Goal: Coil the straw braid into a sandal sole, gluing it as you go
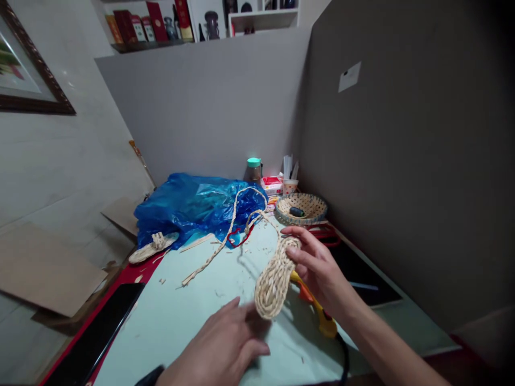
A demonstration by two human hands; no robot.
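Note:
A small coiled sole of braided straw [272, 289] is pinched at its upper end between the thumb and fingers of my right hand [317, 262]. From that end a loose straw braid [233, 214] loops back and trails over the table to the left. My left hand [221, 340] is slightly blurred, its thumb and fingers apart with nothing in them. It hovers just left of the sole's lower end. Partly hidden under my right hand lies a yellow glue gun [322, 316] with an orange trigger and black cord. A small straw slipper [155, 246] rests at the table's left edge.
A crumpled blue plastic bag [193, 203] fills the back left. Behind stand a jar with a green lid [254, 170], a paper cup [290, 186] and a shallow woven basket [317, 206]. A black slab [100, 332] lies front left; straw scraps dot the light-green tabletop [161, 321].

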